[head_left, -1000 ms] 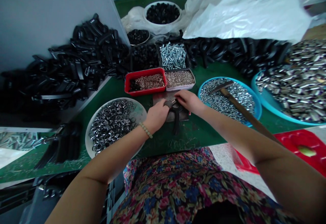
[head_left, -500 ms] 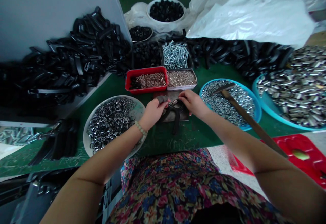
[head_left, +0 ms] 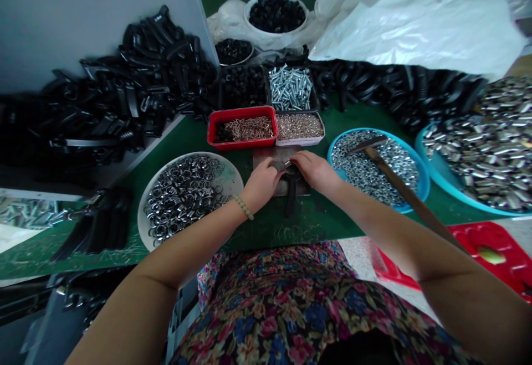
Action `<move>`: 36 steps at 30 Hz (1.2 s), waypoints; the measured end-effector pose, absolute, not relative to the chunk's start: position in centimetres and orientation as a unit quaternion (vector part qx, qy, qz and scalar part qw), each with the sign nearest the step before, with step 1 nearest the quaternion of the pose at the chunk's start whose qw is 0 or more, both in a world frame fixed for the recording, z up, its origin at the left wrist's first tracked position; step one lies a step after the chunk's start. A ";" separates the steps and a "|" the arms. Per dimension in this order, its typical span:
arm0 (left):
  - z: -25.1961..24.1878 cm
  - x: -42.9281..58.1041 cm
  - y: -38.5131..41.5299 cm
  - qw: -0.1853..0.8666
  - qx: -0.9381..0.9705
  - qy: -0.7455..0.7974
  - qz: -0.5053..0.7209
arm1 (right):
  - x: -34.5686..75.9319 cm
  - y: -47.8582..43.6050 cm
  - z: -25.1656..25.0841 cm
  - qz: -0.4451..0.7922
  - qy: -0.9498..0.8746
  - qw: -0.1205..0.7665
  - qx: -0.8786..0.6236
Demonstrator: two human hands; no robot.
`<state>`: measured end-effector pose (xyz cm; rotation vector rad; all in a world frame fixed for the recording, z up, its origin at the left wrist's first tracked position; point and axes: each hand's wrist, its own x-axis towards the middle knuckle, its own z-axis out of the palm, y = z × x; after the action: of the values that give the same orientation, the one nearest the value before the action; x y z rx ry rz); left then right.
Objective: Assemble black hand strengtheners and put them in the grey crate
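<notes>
Black plastic clamp (head_left: 290, 193) held on ribbed steel plate (head_left: 266, 155), centre of green surface (head_left: 270, 232). L hand (head_left: 261, 185) closed narrow on clamp's grey rubber tip (head_left: 276, 165); R hand (head_left: 316, 171) fingertips (head_left: 297, 158) pinched on small silver part (head_left: 287, 163) at clamp head. Glossy steel rings (head_left: 183, 199) heaped in white tray (head_left: 228, 174) left; hex nuts (head_left: 374, 160) in blue basin (head_left: 424, 188) right.
</notes>
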<state>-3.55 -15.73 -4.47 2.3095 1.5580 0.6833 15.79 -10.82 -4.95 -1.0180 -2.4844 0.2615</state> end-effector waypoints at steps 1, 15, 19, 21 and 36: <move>-4.5 -3.5 -15.8 0.122 0.803 0.540 0.222 | 15.9 -10.8 -5.0 0.105 -0.898 0.226 -0.362; -3.5 -3.5 -16.9 0.024 0.865 0.496 0.078 | 15.9 -9.9 -5.0 0.276 -0.794 0.284 -0.461; -2.9 -3.6 -17.0 0.024 0.865 0.496 0.070 | 15.8 -10.0 -5.0 0.260 -0.801 0.285 -0.459; -2.7 -3.8 -17.2 0.033 0.866 0.494 0.067 | 15.7 -10.0 -5.0 0.251 -0.803 0.284 -0.459; -2.9 -3.9 -18.6 0.080 0.857 0.501 0.089 | 15.8 -10.6 -3.9 0.020 -0.936 0.100 -0.335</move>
<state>-3.91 -18.57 -2.91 2.5650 1.4977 0.2666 15.82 -10.56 -3.95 -0.9913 -2.7678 0.0603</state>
